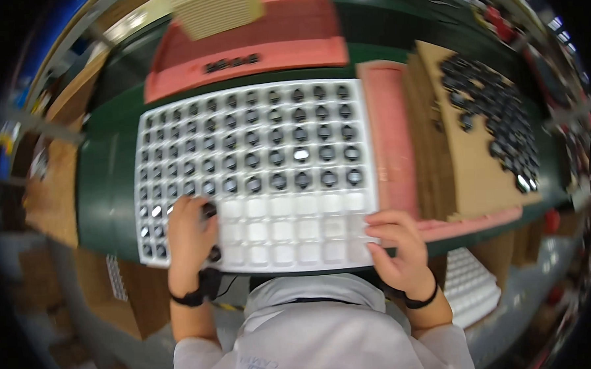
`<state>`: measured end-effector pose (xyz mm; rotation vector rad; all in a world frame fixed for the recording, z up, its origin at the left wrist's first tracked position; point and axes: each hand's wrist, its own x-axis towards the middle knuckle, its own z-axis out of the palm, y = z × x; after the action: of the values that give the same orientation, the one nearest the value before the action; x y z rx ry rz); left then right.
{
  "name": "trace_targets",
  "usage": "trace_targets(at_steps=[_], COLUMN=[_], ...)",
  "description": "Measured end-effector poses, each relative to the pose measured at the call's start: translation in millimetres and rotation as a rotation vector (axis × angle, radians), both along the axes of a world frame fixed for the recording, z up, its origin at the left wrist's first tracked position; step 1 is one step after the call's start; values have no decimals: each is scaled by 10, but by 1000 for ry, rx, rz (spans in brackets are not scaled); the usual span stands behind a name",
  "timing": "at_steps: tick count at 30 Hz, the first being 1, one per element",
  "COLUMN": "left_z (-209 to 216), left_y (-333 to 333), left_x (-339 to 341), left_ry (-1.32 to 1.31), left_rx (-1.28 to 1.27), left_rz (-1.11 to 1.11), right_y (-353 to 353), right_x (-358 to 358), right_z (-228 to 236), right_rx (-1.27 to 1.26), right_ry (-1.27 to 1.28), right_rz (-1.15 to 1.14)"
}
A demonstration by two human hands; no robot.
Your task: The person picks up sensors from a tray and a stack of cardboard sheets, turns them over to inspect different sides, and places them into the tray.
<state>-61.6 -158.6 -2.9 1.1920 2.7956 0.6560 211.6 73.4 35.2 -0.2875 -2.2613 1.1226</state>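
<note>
A white plastic tray (pixel 291 231) with rows of square pockets lies in front of me. Small black parts (pixel 278 181) fill its far rows and near left pockets, while the near right pockets show bare white. My left hand (pixel 191 235) is over the near left of the tray, fingers curled and closed at a small black part (pixel 209 210); whether that part is still seated in a pocket I cannot tell. Another black part (pixel 214 254) shows beside its wrist. At the tray's right edge rests my right hand (pixel 404 249), fingers stretched and apart, fingertips touching the rim.
Beyond the tray, a pink tray (pixel 289 33) holds a ribbed cream bin (pixel 215 16) and several black parts (pixel 231 63). On the right, a cardboard sheet (pixel 479 170) carries a loose pile of black parts (pixel 496 103), beside a pink strip (pixel 389 134). White trays (pixel 471 285) are stacked lower right.
</note>
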Motion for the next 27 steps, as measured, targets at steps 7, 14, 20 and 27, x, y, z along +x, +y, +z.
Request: trace_targets(at_steps=[7,14,20,27], left_z=[62,361,545,582], left_y=[24,71,417,775], left_x=[41,287,603,798], left_ry=[65,-278,-434,-515], left_rx=[-29,126,309,397], left_rz=[-59,-76,-272,-499], right_y=[193,785,1307,1441], right_x=[233,806,1029,1183], right_z=[248,740,784,650], right_rx=[139,552,747,681], right_ry=[-31,-175,-419,-411], right_rz=[-3,-532,-754,-603])
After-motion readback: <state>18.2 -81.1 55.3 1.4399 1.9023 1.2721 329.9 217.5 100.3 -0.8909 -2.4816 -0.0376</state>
